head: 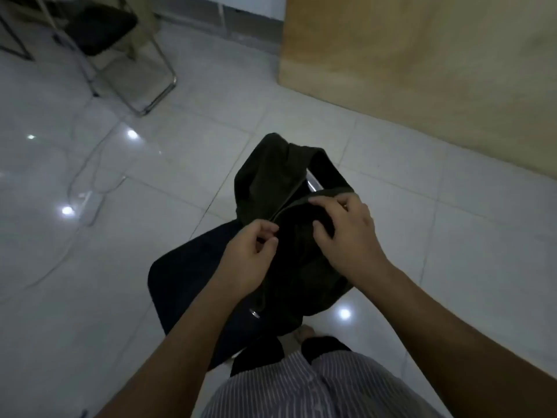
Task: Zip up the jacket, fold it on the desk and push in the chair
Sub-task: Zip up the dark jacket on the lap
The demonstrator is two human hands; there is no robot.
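A dark green jacket (265, 173) hangs over the backrest of a black-seated chair (187, 276) just in front of me. Its zip line runs down the middle between my hands. My left hand (250, 254) pinches the jacket at the zip, thumb and forefinger closed on it. My right hand (346, 233) grips the jacket's upper edge on the right side of the zip. A bit of the chair's chrome frame (312, 182) shows behind the fabric. The wooden desk (422, 64) stands at the upper right.
Another folding chair (102, 28) with a black seat and metal legs stands at the upper left. A thin white cable (84, 176) trails over the glossy tiled floor on the left. My striped shirt fills the bottom edge.
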